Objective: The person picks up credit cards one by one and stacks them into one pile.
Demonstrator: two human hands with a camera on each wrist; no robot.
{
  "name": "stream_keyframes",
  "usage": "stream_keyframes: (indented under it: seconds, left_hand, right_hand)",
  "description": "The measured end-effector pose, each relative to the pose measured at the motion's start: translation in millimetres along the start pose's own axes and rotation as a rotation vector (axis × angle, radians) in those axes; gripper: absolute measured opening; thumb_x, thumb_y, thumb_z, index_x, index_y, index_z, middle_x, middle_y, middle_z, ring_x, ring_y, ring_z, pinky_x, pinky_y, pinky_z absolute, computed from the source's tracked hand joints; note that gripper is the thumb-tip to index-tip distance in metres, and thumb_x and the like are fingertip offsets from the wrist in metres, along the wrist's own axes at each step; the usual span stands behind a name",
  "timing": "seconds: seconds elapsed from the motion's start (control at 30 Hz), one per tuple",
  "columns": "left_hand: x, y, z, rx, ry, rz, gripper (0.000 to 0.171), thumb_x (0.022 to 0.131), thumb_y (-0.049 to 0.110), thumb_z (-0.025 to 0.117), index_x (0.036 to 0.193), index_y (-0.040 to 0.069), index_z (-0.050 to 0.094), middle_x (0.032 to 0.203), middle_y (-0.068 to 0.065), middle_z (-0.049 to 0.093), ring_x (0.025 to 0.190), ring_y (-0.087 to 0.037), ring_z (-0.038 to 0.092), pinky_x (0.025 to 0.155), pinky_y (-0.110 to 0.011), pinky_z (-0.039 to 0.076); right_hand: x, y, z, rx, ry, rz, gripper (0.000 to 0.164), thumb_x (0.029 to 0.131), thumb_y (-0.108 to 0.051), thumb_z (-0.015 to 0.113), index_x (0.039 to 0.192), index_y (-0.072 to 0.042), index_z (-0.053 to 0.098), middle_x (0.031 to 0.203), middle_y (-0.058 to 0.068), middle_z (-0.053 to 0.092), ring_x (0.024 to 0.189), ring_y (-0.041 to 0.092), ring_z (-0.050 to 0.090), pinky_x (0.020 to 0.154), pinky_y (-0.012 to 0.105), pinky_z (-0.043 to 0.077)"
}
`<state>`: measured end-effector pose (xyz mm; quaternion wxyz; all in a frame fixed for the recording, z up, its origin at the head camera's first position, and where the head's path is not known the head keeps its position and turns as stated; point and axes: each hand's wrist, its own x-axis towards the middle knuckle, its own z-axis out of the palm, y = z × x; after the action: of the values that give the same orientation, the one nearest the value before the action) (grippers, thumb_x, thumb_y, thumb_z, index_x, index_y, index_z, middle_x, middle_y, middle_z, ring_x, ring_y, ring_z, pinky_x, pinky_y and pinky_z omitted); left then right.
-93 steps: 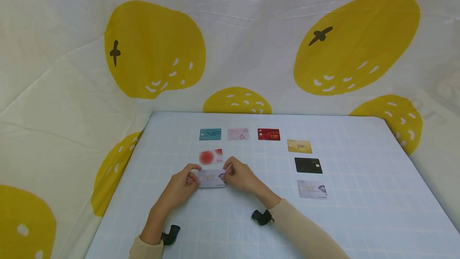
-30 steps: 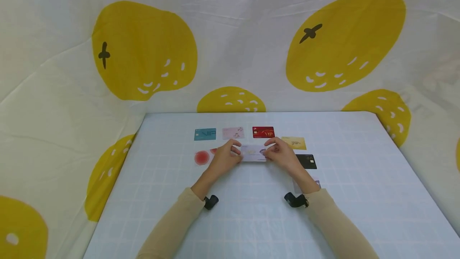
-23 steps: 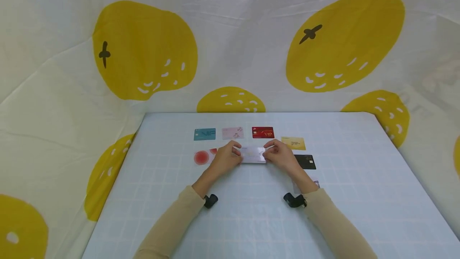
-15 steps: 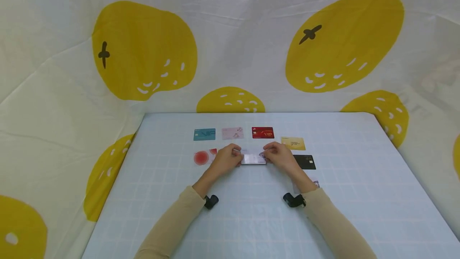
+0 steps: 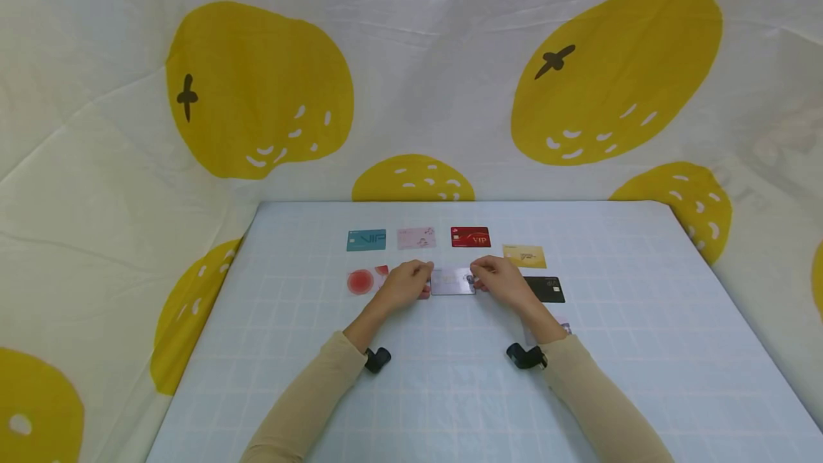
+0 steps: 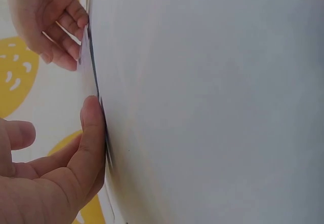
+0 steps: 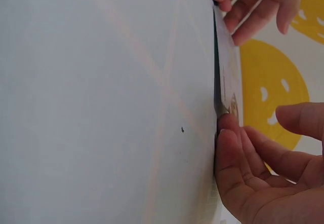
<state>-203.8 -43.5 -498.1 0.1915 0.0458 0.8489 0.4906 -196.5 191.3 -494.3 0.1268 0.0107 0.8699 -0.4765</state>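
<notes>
A lilac VIP card [image 5: 453,282] lies low over the middle of the table, between both hands. My left hand [image 5: 403,283] holds its left end and my right hand [image 5: 503,280] pinches its right end. In the right wrist view, the card [image 7: 229,67] has a dark layer beneath it; whether that is another card or shadow I cannot tell. One finger of each hand stands raised off the card. A card with a red circle [image 5: 360,282] is partly covered by the left hand. By the right hand lies a black card [image 5: 548,290], partly hidden.
Along the back lie a teal card [image 5: 366,240], a pale pink card [image 5: 416,238] and a red VIP card [image 5: 471,237]. A gold card [image 5: 524,256] is at the right. Another lilac card [image 5: 566,328] is mostly behind the right wrist.
Both hands carried the lilac card from below the red-circle card rightward and away to the table's middle. Over the last second it came slightly nearer, and the left fingers shifted at its edge.
</notes>
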Motion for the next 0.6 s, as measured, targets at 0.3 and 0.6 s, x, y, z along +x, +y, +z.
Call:
stream_keyframes:
  seconds: [0.3, 0.6]
  left_hand:
    - [1.6, 0.3, 0.8, 0.009, -0.012, -0.019, 0.036, 0.105, 0.041, 0.05, 0.108, 0.009, 0.065, 0.086, -0.006, 0.063, 0.073, -0.02, 0.064, 0.072, -0.03, 0.054]
    - [1.0, 1.3, 0.0, -0.008, 0.0, -0.05, 0.042, 0.104, 0.043, 0.051, 0.123, 0.008, 0.063, 0.09, -0.006, 0.063, 0.075, -0.019, 0.064, 0.073, -0.03, 0.054]
  right_hand:
    - [-2.4, -2.6, 0.2, -0.008, 0.005, 0.007, 0.033, 0.103, -0.028, 0.057, 0.123, -0.003, 0.065, 0.106, 0.009, 0.067, 0.086, 0.023, 0.063, 0.08, 0.035, 0.054]
    - [-3.7, -3.8, 1.0, -0.012, 0.024, 0.023, 0.032, 0.102, -0.027, 0.058, 0.124, -0.004, 0.064, 0.109, 0.01, 0.067, 0.088, 0.023, 0.062, 0.081, 0.035, 0.053]
